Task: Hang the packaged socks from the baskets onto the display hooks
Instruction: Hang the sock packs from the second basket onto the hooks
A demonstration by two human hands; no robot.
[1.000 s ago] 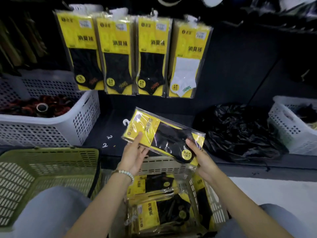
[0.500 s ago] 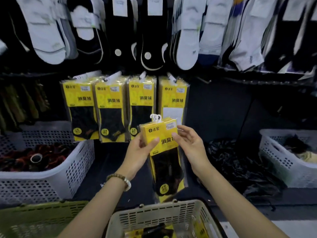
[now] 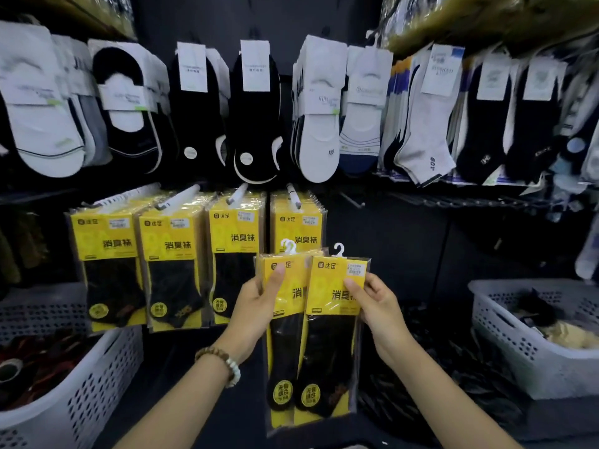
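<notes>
Several sock packs (image 3: 334, 335) are not yet hung: the left hand (image 3: 256, 303) and right hand (image 3: 377, 303) each pinch their share upright, just below the rightmost loaded hook (image 3: 293, 196). Four hooks already carry hung packs (image 3: 175, 264); remaining stock cannot be judged.

Left hand (image 3: 259, 303) pinches one sock pack (image 3: 283, 351); right hand (image 3: 377, 303) pinches a second pack (image 3: 334, 338). The two overlap, upright, in front of the hanging yellow row's (image 3: 168, 264) right end. White basket (image 3: 525, 364) lower right of that row.

Forearms (image 3: 181, 403) bare; at the wrist of the left hand (image 3: 259, 303) sits a beaded bracelet (image 3: 227, 355); brown wooden beads, then pale ones.
</notes>
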